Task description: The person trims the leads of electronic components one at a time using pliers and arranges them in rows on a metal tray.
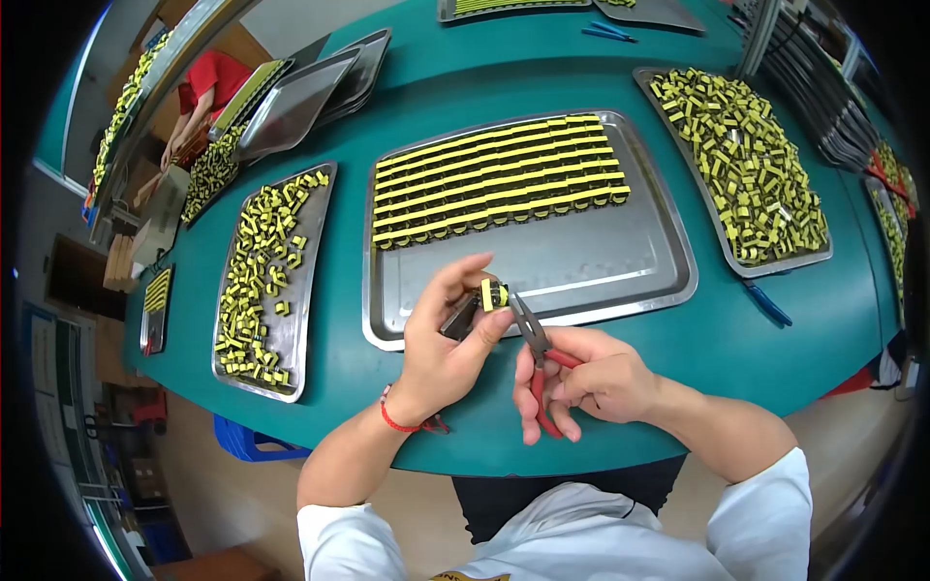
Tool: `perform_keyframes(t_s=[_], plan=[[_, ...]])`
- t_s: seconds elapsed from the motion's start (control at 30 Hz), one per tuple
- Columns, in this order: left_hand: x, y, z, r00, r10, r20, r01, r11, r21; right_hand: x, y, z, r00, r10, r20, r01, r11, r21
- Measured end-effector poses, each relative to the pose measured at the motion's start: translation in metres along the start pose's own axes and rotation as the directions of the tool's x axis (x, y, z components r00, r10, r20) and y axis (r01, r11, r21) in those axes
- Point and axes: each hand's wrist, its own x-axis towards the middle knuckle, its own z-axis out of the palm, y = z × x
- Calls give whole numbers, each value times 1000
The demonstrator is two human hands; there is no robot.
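Between the fingertips of my left hand (pixel 448 324) is a small yellow-and-black transformer (pixel 492 294). A dark object (pixel 458 318) shows against the same palm; its kind is hard to make out. My right hand (pixel 601 376) grips long-nose pliers (pixel 535 339) with red handles, and their dark jaws point up at the transformer, close to its right side. Whether the tips touch it I cannot tell. Just beyond both hands lies a metal tray (pixel 542 257) with neat rows of yellow-and-black transformers (pixel 504 179) in its far part.
A tray of loose transformers (pixel 257 281) lies to the left, and a fuller heap (pixel 741 165) fills the right tray. Blue-handled pliers (pixel 768 303) rest near that tray. Stacked metal trays (pixel 305 102) stand at the back left, near a person in a red shirt (pixel 215 79).
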Motion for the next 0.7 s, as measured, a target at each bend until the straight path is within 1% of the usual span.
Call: perform_keyframes(t_s=[0.07, 0.1, 0.17, 0.2, 0.27, 0.3, 0.37, 0.4, 0.47, 0.5, 0.57, 0.6, 0.67, 0.7], plan=[[-2, -5, 2, 999, 30, -27, -33, 992, -124, -2, 1, 1, 1000, -7, -2, 7, 1000, -13], [-3, -5, 2, 999, 31, -30, -35, 991, -130, -2, 1, 2, 1000, -7, -5, 7, 1000, -18], [-3, -2, 0, 999, 45, 17, -44, 998, -44, -3, 3, 4, 1000, -5, -5, 5, 1000, -29], [-3, -2, -2, 999, 49, 14, -48, 998, -50, -3, 3, 6, 1000, -10, 0, 10, 999, -40], [-3, -2, -5, 998, -19, 62, 27, 990, -136, -2, 4, 4, 1000, -9, -1, 9, 999, -38], [-1, -2, -5, 998, -16, 62, 25, 990, -142, -2, 4, 3, 1000, -10, 0, 9, 1000, -25], [0, 0, -2, 987, -118, 105, 152, 892, -427, -1, 4, 2, 1000, 0, -16, -1, 999, -34], [-1, 0, -1, 987, -122, 101, 154, 888, -433, 0, 4, 1, 1000, 9, -27, -10, 999, -40], [-3, 0, 1, 977, -192, 92, 213, 894, -395, 0, 2, 2, 999, 25, -34, -27, 999, -46], [-4, 0, 2, 977, -193, 89, 213, 891, -400, -1, 1, 3, 999, 31, -38, -33, 998, -53], [-5, -1, 2, 984, -149, 99, 170, 951, -256, -2, 0, 5, 999, 35, -35, -37, 998, -53], [-6, 0, 3, 984, -150, 99, 171, 950, -260, -2, 0, 5, 999, 33, -30, -34, 998, -52], [-8, 1, 6, 993, -93, 75, 105, 979, -176, -4, 0, 7, 999, 45, -31, -46, 998, -48], [-9, 1, 6, 993, -94, 74, 105, 978, -178, -4, 0, 7, 998, 55, -29, -56, 997, -44]])
